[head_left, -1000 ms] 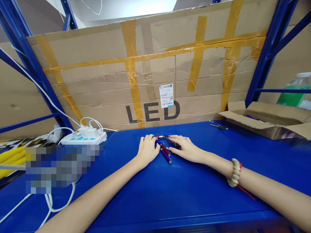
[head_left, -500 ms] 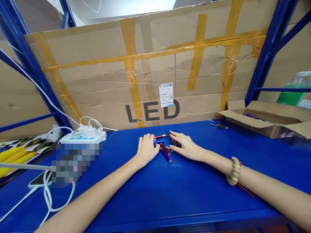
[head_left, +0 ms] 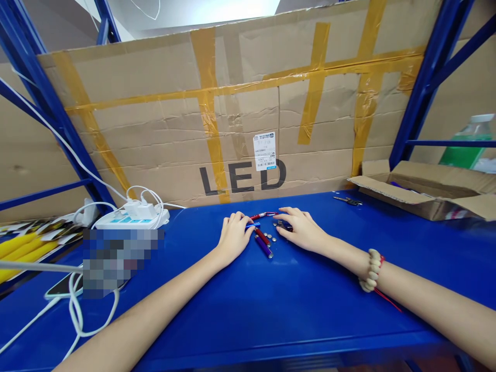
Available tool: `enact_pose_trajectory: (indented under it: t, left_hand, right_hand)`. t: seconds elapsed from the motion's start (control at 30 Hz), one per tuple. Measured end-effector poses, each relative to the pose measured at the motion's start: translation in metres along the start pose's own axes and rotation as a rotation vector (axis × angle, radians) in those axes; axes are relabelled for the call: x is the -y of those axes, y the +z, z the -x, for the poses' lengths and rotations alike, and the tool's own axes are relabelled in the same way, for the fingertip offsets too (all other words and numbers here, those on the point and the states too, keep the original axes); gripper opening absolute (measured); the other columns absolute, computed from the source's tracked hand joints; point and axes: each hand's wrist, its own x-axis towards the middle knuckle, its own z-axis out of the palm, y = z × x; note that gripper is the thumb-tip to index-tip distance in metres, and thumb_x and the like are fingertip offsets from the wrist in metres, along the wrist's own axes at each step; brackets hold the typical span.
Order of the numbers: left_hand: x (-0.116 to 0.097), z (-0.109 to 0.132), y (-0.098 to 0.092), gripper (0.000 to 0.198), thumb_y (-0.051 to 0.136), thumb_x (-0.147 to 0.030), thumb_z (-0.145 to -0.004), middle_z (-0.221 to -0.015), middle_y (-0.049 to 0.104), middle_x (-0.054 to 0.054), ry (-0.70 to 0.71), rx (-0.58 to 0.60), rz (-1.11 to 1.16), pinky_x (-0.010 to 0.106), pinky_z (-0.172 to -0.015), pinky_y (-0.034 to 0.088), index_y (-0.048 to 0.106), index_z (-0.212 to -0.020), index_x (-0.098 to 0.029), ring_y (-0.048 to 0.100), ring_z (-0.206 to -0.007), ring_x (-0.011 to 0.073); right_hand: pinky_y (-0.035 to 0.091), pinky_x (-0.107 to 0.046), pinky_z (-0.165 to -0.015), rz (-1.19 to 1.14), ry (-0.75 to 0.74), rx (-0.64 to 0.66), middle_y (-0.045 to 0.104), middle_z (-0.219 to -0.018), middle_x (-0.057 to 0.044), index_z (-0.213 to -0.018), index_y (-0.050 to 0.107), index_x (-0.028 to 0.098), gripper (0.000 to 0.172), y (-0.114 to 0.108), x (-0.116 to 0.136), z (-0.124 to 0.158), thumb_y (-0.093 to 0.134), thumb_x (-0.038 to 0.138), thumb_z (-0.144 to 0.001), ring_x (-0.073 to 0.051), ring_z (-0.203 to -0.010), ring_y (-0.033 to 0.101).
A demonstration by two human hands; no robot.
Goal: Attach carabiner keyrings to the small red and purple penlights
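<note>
My left hand [head_left: 235,236] rests on the table with curved, slightly parted fingers, beside several slim metal tubes whose left ends it partly hides. Among them are a blue tube [head_left: 253,225], a dark red tube [head_left: 262,237], a purple tube [head_left: 264,247] and a bright red tube [head_left: 264,215] farther back. My right hand [head_left: 304,231] is open, thumb and forefinger apart around a pile of small dark pieces [head_left: 285,225]. Its forefinger is close to the right tip of the bright red tube. Small silver button cells [head_left: 270,237] lie between the hands.
Keys [head_left: 349,201] lie at the back right, near an open cardboard box [head_left: 422,194]. A white power strip [head_left: 132,219] with cables and a phone [head_left: 64,285] are on the left. A large cardboard sheet [head_left: 166,139] stands behind the blue table [head_left: 248,315].
My right hand has shifted slightly right, uncovering more silver button cells and the bright red tube's right end. My left hand has barely moved.
</note>
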Motion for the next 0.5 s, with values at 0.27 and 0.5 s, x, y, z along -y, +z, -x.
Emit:
enact_pose_trajectory:
  t: [0.27, 0.5]
  left_hand:
    - [-0.0044, 0.0015, -0.0032, 0.014, 0.034, -0.02, -0.093, -0.103, 0.061, 0.005, -0.019, -0.12, 0.09, 0.033, -0.083, 0.035, 0.045, -0.102, -0.019, 0.054, -0.093, 0.0178]
    - [-0.0083, 0.002, -0.0037, 0.009, 0.034, -0.024, -0.093, -0.101, 0.061, 0.005, 0.031, -0.164, 0.167, 0.033, -0.082, 0.037, 0.038, -0.099, -0.019, 0.056, -0.086, 0.0179]
  right_hand:
    - [0.032, -0.046, -0.096, -0.011, -0.07, 0.053, 0.047, -0.131, -0.012, -0.109, 0.065, 0.024, 0.031, -0.0025, 0.0022, 0.0006, 0.045, 0.029, -0.085, -0.028, -0.122, 0.04]
    - [0.035, -0.045, -0.092, -0.046, -0.102, 0.021, 0.055, -0.122, -0.011, -0.106, 0.066, 0.022, 0.029, -0.0013, 0.0022, -0.0002, 0.048, 0.03, -0.086, -0.026, -0.114, 0.046]
